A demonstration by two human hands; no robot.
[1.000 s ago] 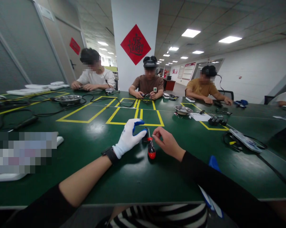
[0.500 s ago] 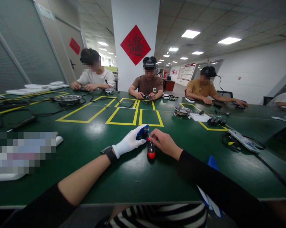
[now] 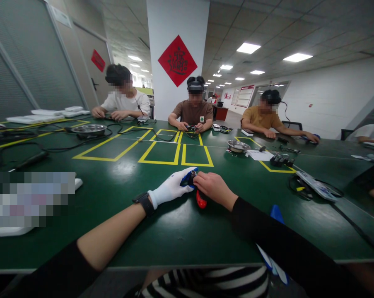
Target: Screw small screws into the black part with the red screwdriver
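My left hand (image 3: 176, 184) wears a white glove with blue-coated fingers and is closed on a small black part with a bright metal piece (image 3: 193, 174). What that part is, I cannot make out. My right hand (image 3: 212, 185) is bare; its fingertips pinch together against the part's right side. Beneath the right fingers, the red end of a screwdriver (image 3: 201, 201) sticks out, tilted toward me. The curled right fingers cover the rest of its handle and its shaft.
A blue-and-white glove (image 3: 277, 213) lies by my right forearm. Yellow tape (image 3: 160, 162) marks rectangles on the green table (image 3: 127, 231). Metal bowls (image 3: 238, 145), black blocks (image 3: 282, 160), a power strip (image 3: 315, 185) and cables surround the work area. Several people sit around the table.
My right fingers have moved left and up onto the black part. The screwdriver's handle has tilted, its red end shifting right, and is now mostly covered. My left hand keeps its hold.
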